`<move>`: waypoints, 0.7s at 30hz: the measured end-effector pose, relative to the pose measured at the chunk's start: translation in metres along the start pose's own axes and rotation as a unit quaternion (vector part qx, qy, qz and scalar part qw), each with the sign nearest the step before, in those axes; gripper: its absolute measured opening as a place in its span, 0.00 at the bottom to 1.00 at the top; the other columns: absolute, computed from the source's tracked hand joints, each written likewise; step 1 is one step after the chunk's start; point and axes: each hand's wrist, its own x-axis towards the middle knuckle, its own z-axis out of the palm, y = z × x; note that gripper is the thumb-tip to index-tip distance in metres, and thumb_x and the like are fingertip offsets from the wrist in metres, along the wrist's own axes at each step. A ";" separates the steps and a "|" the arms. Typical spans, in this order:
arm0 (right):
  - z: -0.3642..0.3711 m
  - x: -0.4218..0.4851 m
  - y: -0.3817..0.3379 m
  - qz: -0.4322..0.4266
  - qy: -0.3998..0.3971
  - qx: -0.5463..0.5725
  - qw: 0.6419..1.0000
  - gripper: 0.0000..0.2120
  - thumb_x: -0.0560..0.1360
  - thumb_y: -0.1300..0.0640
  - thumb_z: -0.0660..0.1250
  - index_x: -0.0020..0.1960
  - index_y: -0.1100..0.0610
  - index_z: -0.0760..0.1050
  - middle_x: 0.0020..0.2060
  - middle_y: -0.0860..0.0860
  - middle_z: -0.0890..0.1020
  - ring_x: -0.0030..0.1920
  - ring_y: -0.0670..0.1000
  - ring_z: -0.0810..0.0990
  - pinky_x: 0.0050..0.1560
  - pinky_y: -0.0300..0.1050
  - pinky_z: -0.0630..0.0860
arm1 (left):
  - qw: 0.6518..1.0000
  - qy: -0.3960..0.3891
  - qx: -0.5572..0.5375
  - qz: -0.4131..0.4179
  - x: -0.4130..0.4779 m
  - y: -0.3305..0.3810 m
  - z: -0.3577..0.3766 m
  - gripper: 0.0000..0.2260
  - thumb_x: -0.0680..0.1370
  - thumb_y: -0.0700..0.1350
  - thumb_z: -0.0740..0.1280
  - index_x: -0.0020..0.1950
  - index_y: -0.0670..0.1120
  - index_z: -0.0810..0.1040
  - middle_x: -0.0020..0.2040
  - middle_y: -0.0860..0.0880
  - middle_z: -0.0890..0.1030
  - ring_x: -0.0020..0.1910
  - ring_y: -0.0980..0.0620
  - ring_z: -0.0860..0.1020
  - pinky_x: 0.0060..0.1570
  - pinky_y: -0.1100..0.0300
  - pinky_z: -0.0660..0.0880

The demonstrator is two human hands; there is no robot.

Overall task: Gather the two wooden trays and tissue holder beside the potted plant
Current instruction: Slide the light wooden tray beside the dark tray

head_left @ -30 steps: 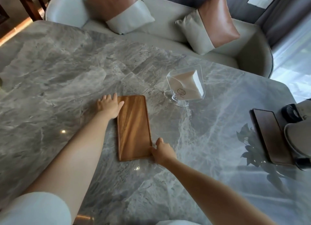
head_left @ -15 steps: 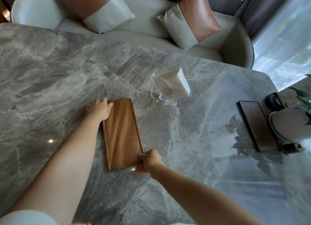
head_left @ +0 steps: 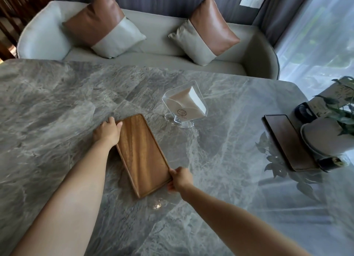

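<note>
Both hands have hold of the lighter wooden tray (head_left: 142,154) by opposite corners. The left hand (head_left: 107,131) closes its grip on the far left corner, fingers curled over the rim and thumb lying along the short edge; the right hand (head_left: 180,179) pinches the near right corner, fingers wrapped under the rim, though the pictures do not show how far they reach beneath. Neither grip is open, and each holds nothing but this tray. The tray lies flat, or very nearly so, on the grey marble worktop (head_left: 57,106), its long axis running from the far left down toward the near edge, slanted a little to the right. From this grip the goal lies to the right: the potted plant (head_left: 342,117) stands at the right edge of the worktop, well apart from the tray, with the darker wooden tray (head_left: 287,140) already just beside its pot on the inner side. The right hand is the nearer of the two to that place. The clear tissue holder (head_left: 183,107) stands upright between them, beyond the tray's far right corner and near it but not touching. The carry to the right should probably pass on the near side of the holder, and the tray's axis would need little turning to lie alongside the dark one.
</note>
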 end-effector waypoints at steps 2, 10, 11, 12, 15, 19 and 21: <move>-0.011 0.004 -0.004 -0.015 0.014 0.001 1.000 0.15 0.79 0.55 0.58 0.35 0.59 0.68 0.28 0.55 0.75 0.25 0.52 0.76 0.34 0.49 0.80 | 1.000 0.008 -0.004 0.002 -0.004 0.009 -0.010 0.20 0.82 0.51 0.51 0.64 0.36 0.66 0.63 0.32 0.73 0.62 0.33 0.72 0.59 0.43 0.70; -0.081 0.013 -0.011 -0.089 0.087 -0.007 0.992 0.16 0.77 0.54 0.62 0.31 0.56 0.67 0.24 0.54 0.74 0.25 0.51 0.72 0.33 0.48 0.72 | 0.998 0.041 -0.047 0.023 -0.028 0.057 -0.023 0.20 0.82 0.50 0.52 0.63 0.34 0.66 0.61 0.30 0.75 0.60 0.31 0.74 0.57 0.43 0.71; -0.092 0.014 -0.009 -0.097 0.097 -0.018 0.990 0.15 0.77 0.54 0.63 0.33 0.56 0.67 0.24 0.53 0.74 0.25 0.50 0.72 0.32 0.46 0.70 | 0.997 0.039 -0.054 0.025 -0.032 0.063 -0.020 0.20 0.82 0.50 0.52 0.62 0.34 0.67 0.60 0.29 0.75 0.59 0.31 0.74 0.56 0.43 0.72; -0.104 0.015 -0.005 -0.102 0.108 -0.035 0.988 0.14 0.77 0.53 0.63 0.34 0.55 0.67 0.25 0.52 0.74 0.26 0.50 0.72 0.32 0.46 0.70 | 0.997 0.032 -0.061 0.024 -0.037 0.068 -0.015 0.20 0.82 0.50 0.52 0.61 0.34 0.67 0.59 0.28 0.76 0.59 0.31 0.75 0.56 0.43 0.72; -0.138 0.016 0.008 -0.107 0.120 -0.089 0.983 0.15 0.76 0.52 0.63 0.33 0.51 0.65 0.26 0.49 0.74 0.33 0.54 0.75 0.40 0.50 0.74 | 0.997 -0.018 -0.081 0.010 -0.052 0.085 0.005 0.22 0.82 0.51 0.50 0.62 0.33 0.67 0.60 0.27 0.75 0.60 0.31 0.74 0.59 0.43 0.71; -0.185 0.016 0.036 -0.094 0.132 -0.151 0.975 0.11 0.77 0.50 0.61 0.41 0.55 0.68 0.29 0.50 0.75 0.38 0.54 0.75 0.39 0.45 0.70 | 0.994 -0.079 -0.080 0.001 -0.078 0.116 0.038 0.25 0.83 0.52 0.47 0.66 0.34 0.68 0.64 0.30 0.73 0.63 0.33 0.72 0.62 0.45 0.69; -0.208 0.016 0.049 -0.084 0.139 -0.158 0.974 0.10 0.77 0.50 0.61 0.43 0.56 0.69 0.28 0.49 0.74 0.35 0.53 0.75 0.37 0.44 0.70 | 0.992 -0.100 -0.082 0.004 -0.088 0.133 0.051 0.24 0.83 0.52 0.47 0.66 0.34 0.68 0.64 0.30 0.73 0.64 0.32 0.72 0.63 0.45 0.69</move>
